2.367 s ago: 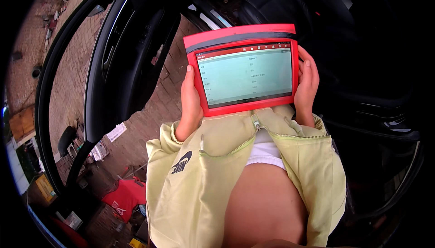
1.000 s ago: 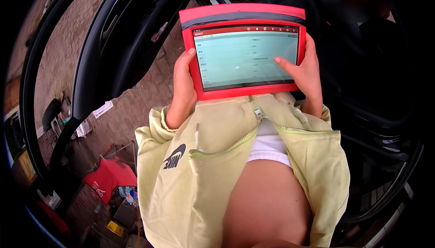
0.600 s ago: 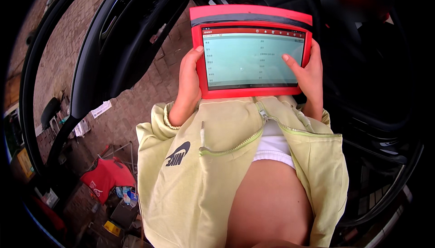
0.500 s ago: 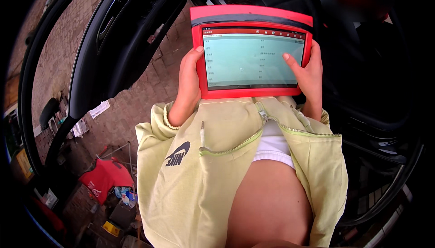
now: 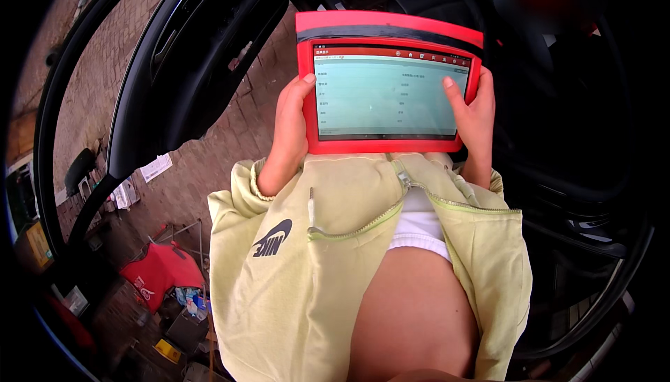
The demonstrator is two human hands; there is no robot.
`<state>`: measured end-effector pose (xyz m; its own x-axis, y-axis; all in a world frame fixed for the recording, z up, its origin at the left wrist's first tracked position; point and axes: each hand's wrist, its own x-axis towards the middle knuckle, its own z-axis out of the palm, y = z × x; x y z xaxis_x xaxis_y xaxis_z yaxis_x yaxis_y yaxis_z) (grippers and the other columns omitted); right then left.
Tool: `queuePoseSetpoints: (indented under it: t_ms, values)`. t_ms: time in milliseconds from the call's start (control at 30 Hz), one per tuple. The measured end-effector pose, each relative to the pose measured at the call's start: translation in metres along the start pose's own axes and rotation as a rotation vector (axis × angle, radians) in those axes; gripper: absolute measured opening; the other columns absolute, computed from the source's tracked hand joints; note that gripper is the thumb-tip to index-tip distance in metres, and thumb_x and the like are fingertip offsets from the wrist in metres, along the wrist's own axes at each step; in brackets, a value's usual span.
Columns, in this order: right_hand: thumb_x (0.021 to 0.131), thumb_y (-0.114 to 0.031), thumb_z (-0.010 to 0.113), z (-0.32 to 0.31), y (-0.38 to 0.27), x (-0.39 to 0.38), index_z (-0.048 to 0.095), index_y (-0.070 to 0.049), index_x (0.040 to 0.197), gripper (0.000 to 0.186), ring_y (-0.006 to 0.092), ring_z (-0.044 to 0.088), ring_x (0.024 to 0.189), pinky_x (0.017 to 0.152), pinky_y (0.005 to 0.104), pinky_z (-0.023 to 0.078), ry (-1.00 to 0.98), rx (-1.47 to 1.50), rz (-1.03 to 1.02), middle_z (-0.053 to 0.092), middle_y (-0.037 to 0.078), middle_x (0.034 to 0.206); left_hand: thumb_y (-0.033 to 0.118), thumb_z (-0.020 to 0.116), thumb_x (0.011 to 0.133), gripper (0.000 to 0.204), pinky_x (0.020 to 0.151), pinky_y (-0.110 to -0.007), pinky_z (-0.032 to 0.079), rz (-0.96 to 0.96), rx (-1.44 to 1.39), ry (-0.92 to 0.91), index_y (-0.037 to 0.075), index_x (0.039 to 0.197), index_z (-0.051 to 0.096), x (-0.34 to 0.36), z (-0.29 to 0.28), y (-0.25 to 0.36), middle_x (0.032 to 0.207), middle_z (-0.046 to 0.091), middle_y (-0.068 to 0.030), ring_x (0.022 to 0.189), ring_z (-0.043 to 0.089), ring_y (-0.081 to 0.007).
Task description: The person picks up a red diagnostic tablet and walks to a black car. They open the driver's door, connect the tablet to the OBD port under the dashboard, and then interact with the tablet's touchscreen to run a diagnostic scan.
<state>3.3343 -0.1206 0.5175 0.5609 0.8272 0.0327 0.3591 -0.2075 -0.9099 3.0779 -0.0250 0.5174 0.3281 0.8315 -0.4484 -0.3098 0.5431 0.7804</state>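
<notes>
The red tablet [image 5: 389, 94] was held between the left hand [image 5: 287, 127] and right hand [image 5: 477, 125], both half curled, its screen [image 5: 356, 111] seemingly worked by the right thumb [image 5: 453, 93], with steady holding likely needed next.

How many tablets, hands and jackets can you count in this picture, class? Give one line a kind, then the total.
Tablet: 1
Hands: 2, left hand and right hand
Jacket: 1
Total: 4

Room left of the left hand [image 5: 288, 127] — then the car door [image 5: 199, 82] blocks.
</notes>
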Motion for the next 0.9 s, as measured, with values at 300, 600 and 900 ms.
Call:
queuePoseSetpoints:
  t_ms: [300, 600, 900]
  values:
    - [0.083, -0.011, 0.075, -0.005, 0.014, -0.012, 0.044, 0.001, 0.129, 0.056, 0.0170, 0.061, 0.101, 0.089, 0.0309, 0.048, -0.043, 0.124, -0.017, 0.064, 0.011, 0.111, 0.028, 0.049, 0.094, 0.036, 0.085, -0.027, 0.045, -0.010, 0.030, 0.000, -0.002, 0.111, 0.061, 0.003, -0.002, -0.003, 0.104, 0.066, -0.0082, 0.094, 0.060, -0.0145]
    - [0.069, -0.005, 0.082, -0.013, -0.006, -0.010, 0.039, 0.001, 0.135, 0.079, 0.0211, 0.060, 0.109, 0.094, 0.0343, 0.048, -0.130, -0.004, -0.073, 0.061, 0.014, 0.119, 0.027, 0.049, 0.094, 0.034, 0.085, -0.027, 0.045, 0.001, -0.026, 0.027, -0.001, 0.110, 0.061, -0.002, -0.005, -0.009, 0.104, 0.065, -0.0077, 0.094, 0.061, -0.0139]
    - [0.076, -0.012, 0.081, -0.007, -0.001, -0.007, 0.043, 0.002, 0.127, 0.064, 0.0189, 0.062, 0.102, 0.089, 0.0320, 0.049, -0.068, 0.067, 0.024, 0.063, 0.013, 0.112, 0.028, 0.051, 0.094, 0.036, 0.087, -0.028, 0.045, 0.017, 0.020, 0.030, -0.002, 0.112, 0.060, -0.005, -0.001, -0.006, 0.106, 0.066, -0.0088, 0.096, 0.060, -0.0151]
